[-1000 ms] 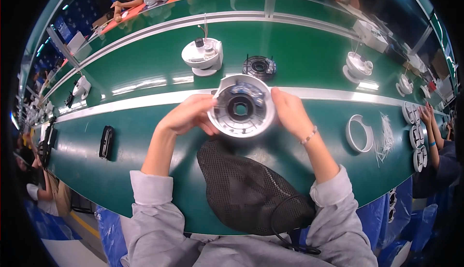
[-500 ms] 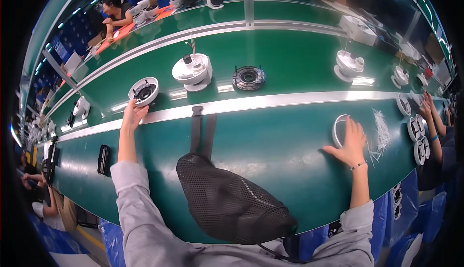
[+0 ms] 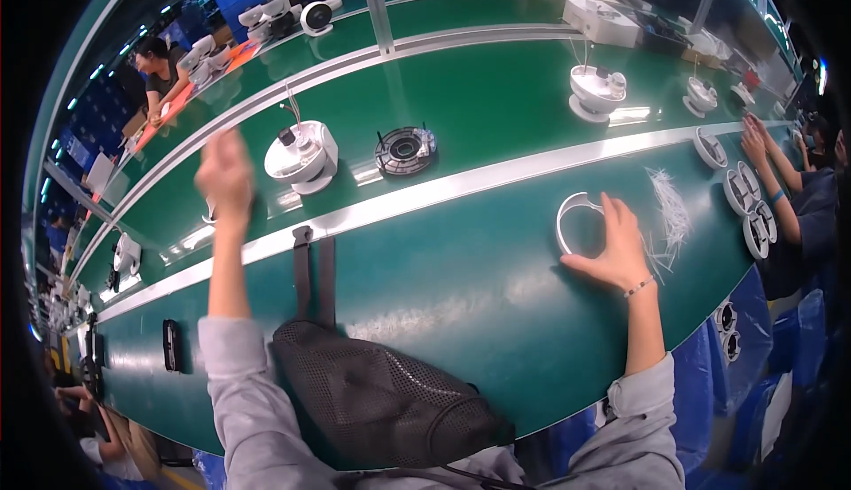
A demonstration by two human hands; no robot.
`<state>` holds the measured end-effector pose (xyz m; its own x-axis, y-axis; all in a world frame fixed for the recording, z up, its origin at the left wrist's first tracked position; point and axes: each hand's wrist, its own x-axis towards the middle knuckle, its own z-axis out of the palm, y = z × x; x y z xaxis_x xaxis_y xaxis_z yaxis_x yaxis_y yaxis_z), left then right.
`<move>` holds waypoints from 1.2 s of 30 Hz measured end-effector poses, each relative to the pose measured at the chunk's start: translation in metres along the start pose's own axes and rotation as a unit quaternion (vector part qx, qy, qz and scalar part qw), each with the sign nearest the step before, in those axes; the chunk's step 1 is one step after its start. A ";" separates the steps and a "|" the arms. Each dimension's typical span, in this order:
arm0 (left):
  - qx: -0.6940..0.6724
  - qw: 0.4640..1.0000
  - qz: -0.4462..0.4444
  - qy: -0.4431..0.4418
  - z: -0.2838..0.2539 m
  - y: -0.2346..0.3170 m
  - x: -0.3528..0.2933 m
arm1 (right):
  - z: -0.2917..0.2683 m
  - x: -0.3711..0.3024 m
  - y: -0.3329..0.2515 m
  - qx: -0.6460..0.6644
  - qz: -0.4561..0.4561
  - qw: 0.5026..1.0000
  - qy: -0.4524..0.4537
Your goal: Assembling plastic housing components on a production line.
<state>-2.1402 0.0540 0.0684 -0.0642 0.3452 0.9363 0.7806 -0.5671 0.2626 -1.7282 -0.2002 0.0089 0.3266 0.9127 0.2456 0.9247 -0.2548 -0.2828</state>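
Note:
My left hand (image 3: pixel 225 175) is raised over the far green belt, smeared by motion, so its fingers cannot be read. Behind that wrist, a white round part (image 3: pixel 209 213) shows only its edge. To its right stands a white bowl-shaped housing (image 3: pixel 300 155) on a foot, wires sticking up, with a black round grille-like part (image 3: pixel 405 150) beyond it. My right hand (image 3: pixel 613 246) reaches over the near table, thumb and fingers spread around the right side of a white open ring (image 3: pixel 567 227). Whether it touches the ring, I cannot tell.
A black mesh bag (image 3: pixel 381 392) lies close to me, its straps toward the metal rail (image 3: pixel 461 184). White strips (image 3: pixel 671 211) lie right of the ring. Several white rings (image 3: pixel 737 190) sit near a co-worker's hands (image 3: pixel 753 140). A black part (image 3: pixel 172 346) lies at left.
My left hand has moved up and away from the white round housing's near rim, which it was touching. The right hand's fingers have spread around the ring. The whole view has turned.

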 end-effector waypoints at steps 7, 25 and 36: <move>0.097 0.859 -0.074 -0.497 0.126 0.062 -0.052 | 0.008 -0.004 0.001 -0.009 -0.096 0.995 0.009; -0.488 0.698 -0.451 -0.268 -0.046 0.044 -0.095 | 0.009 -0.023 -0.102 0.146 -0.277 0.948 -0.063; -0.612 0.643 -0.452 -0.087 -0.141 0.029 -0.056 | 0.052 -0.019 -0.203 -0.011 -0.218 0.963 -0.159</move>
<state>-2.2023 -0.0873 0.0563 0.0045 0.9658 0.2592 -0.6073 -0.2032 0.7680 -1.9324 -0.1489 0.0136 -0.1660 0.9853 0.0398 0.9656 0.1706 -0.1961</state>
